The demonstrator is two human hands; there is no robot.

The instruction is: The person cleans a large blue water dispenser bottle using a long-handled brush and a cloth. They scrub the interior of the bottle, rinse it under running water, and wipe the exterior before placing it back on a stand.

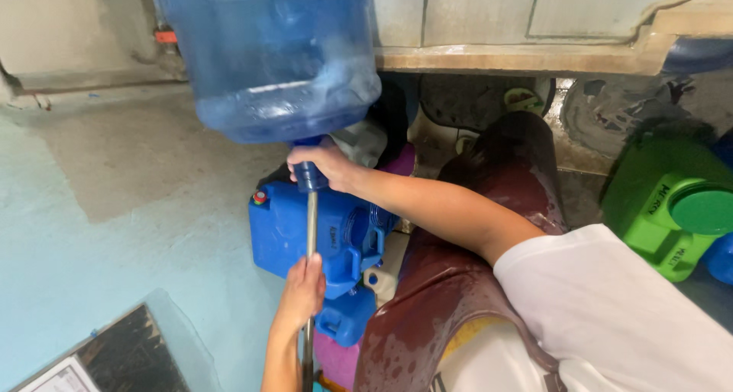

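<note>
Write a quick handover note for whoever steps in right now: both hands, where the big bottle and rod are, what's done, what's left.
Right hand: gripping the neck of the large translucent blue water bottle, held upside down.
Left hand: closed around the thin metal rod, which runs up into the bottle's mouth.
Below: blue plastic jerrycans on the wet floor; green plastic container to the right.
Done: rod inserted.
Left: cannot tell how far along; bottle not yet set down.

A short white sleeve (611, 300) shows at the lower right, with a wet brown apron (443, 293) beside it. Both arms are bare.
</note>
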